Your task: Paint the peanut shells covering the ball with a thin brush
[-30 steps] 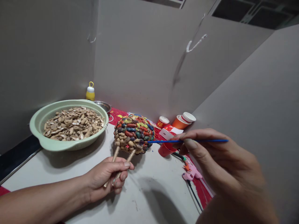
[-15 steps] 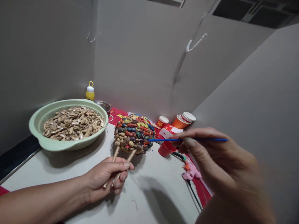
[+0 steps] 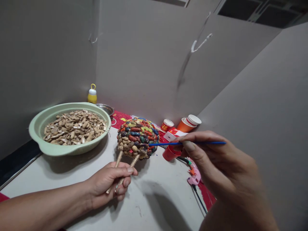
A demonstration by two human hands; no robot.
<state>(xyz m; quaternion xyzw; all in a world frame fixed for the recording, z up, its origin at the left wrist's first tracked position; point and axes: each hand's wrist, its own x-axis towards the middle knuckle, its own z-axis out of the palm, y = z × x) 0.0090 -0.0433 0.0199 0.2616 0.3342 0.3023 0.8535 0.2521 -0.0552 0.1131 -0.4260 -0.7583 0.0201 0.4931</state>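
Observation:
A round craft piece covered in peanut shells (image 3: 138,136) is held out over the white tabletop. Most of its shells are painted red, blue, yellow, green and dark; those at the lower left are plain tan. Two rope-wrapped legs (image 3: 134,160) extend from its underside, and my left hand (image 3: 115,181) is closed around them. Between thumb and fingers, my right hand (image 3: 211,166) pinches a thin blue paintbrush (image 3: 166,144). The brush tip is at the craft's lower right side, by dark and plain shells; whether it touches is hard to tell.
On the left stands a green colander (image 3: 36,128) full of peanut shells, with a metal bowl (image 3: 106,109) and a yellow bottle (image 3: 92,94) behind. Right of the craft are a red cup (image 3: 171,153), stacked paper cups (image 3: 189,123) and a pink power plug (image 3: 193,180) with a black cord.
My right hand and the paintbrush have shifted slightly left, the tip moving a little along the craft's lower side. My left hand and the craft stay nearly still.

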